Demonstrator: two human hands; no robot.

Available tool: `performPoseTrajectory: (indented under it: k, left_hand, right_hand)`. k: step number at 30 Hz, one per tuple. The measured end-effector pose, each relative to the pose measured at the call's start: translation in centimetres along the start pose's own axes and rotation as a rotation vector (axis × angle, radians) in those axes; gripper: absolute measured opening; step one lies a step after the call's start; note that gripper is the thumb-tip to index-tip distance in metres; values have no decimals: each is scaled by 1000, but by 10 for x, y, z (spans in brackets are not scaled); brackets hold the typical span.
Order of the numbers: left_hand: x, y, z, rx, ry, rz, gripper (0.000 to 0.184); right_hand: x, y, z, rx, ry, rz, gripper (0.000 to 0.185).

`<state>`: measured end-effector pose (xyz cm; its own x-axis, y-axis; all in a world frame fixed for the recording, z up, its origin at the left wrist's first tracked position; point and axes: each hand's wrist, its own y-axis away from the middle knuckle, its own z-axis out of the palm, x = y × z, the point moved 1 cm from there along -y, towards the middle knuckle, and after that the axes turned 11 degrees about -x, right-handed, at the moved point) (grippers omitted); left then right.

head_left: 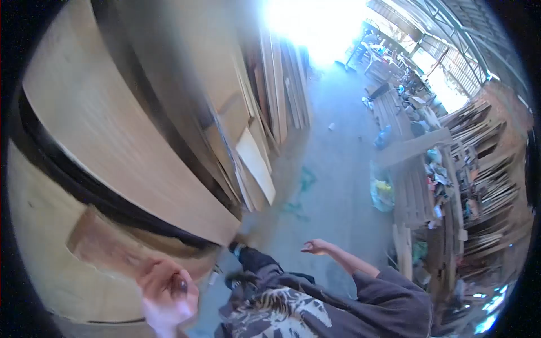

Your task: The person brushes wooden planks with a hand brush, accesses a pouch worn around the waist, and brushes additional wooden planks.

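Note:
My left hand (pixel 169 290) is at the lower left, its fingers curled around the end of a short, flat brown piece of wood (pixel 104 245). The wood is smeared by motion, and its far end points up and left. Behind it stand large pale wooden sheets (pixel 112 129). My right hand (pixel 315 247) hangs over the grey floor, away from any surface. Its fingers are curled in, and whatever they may hold is too small to make out.
Tall boards and panels (pixel 276 84) lean along the left. A concrete floor (pixel 338 163) runs toward a bright opening. At the right are stacked planks (pixel 411 191), a plastic bag (pixel 382 188) with something yellow inside, and a rack of wood strips (pixel 490 180).

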<state>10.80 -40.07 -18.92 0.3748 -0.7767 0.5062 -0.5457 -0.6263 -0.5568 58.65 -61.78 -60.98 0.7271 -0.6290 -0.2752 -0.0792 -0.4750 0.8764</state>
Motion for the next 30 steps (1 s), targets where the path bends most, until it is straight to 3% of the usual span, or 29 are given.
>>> performPoseTrajectory:
  k: [1,3,5,8,12,13,16,18,21,25,28,30]
  left_hand:
    - [7,-3,-11,11,15,65,7]
    - [22,-10,-33,28,42,195,22]
    - [68,-29,-50,-13,-48,231,22]
    - [80,-27,-53,-40,76,265,11]
    - [70,-3,-42,8,188,203,45]
    - [65,8,-38,48,14,164,20]
    - [40,23,-34,-12,70,16,5]
    - [1,49,-14,-14,-36,-19,17]
    - [-36,103,29,-198,335,-536,52]
    - [-94,181,93,-486,280,-750,73]
    - [-134,295,154,-549,271,-994,62]
    - [-197,445,223,-452,100,-862,33]
  right_hand:
    - [4,10,13,-19,1,-17,84]
    - [9,31,38,-20,-101,-3,83]
    - [9,55,59,-15,-186,20,79]
    - [29,63,101,-6,-207,22,78]
    - [38,80,132,-36,-149,125,64]
    - [42,76,138,-37,-142,133,62]
    - [36,71,139,-31,-153,133,63]
    - [25,67,137,-6,-180,129,62]
    - [12,53,129,-25,-168,13,55]
    - [-25,48,96,195,-189,88,44]
    - [-46,42,69,310,-172,19,34]
    - [-45,26,59,330,-56,-10,30]
